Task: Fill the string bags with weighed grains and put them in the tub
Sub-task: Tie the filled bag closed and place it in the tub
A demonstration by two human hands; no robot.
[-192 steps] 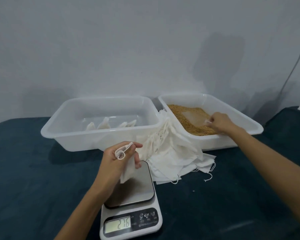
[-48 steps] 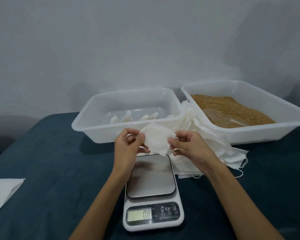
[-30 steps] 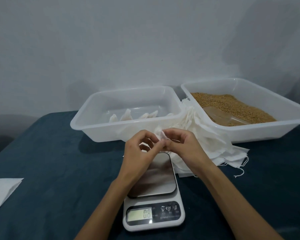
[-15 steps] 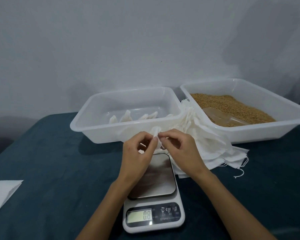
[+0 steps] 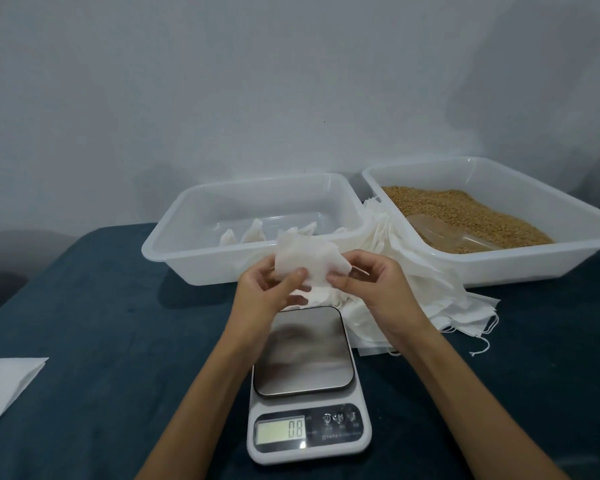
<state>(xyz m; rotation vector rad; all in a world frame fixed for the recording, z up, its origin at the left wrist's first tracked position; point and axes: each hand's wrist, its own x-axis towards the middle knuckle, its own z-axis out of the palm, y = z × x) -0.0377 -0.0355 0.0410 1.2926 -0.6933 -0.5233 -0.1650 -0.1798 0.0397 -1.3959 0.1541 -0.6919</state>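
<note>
Bag (image 5: 307, 259) now spread open between my pinching left hand (image 5: 271, 289) and right hand (image 5: 371, 282) fingers above the scale (image 5: 309, 393), ready for grain.

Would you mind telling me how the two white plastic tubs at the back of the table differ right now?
The left tub holds only a few small white bags, its clear floor mostly bare. The right tub holds brown grain with a clear scoop lying in it. The left tub sits nearer the scale, while the right tub runs off the frame's edge. Both are translucent white, rectangular and shallow.
</note>
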